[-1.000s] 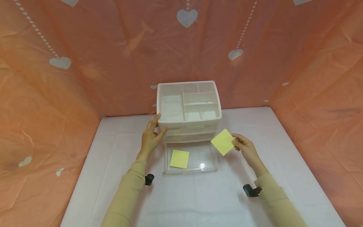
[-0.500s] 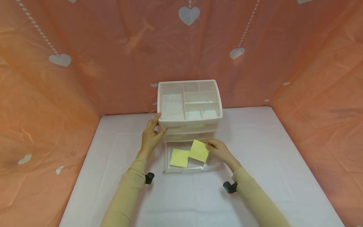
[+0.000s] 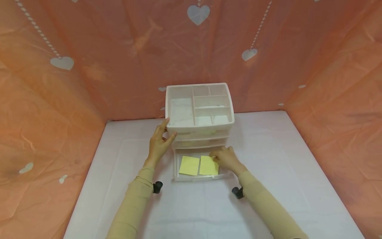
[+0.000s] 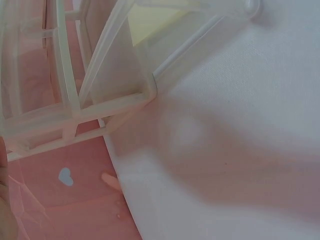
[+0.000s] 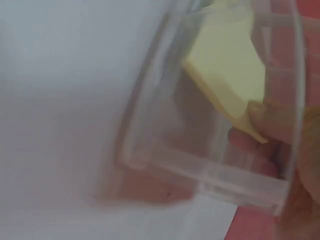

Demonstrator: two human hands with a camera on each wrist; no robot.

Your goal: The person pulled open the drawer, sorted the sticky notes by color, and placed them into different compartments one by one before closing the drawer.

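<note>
In the head view a white plastic drawer organizer [image 3: 200, 125] stands at the back of the table, its clear bottom drawer [image 3: 203, 178] pulled out. My left hand [image 3: 158, 142] holds the organizer's front left corner, thumb on the front and fingers along the side. My right hand [image 3: 228, 160] reaches into the drawer. Between thumb and fingers it pinches a yellow sticky note pad [image 5: 230, 65], whose thick edge shows in the right wrist view. A second yellow sticky note pad [image 3: 189, 165] lies to its left in the drawer, with a narrow gap between them.
The organizer's top tray [image 3: 181, 111] is split into several compartments. Two upper drawers [image 3: 200, 143] are closed, with faint yellow shapes behind their fronts. White cloth covers the table [image 3: 191, 212]. Orange sheets with hearts [image 3: 134, 66] hang behind and at both sides.
My right hand has moved left from beside the organizer and lowered its sticky note pad into the open drawer, beside the other one. My left hand stays at the corner.
</note>
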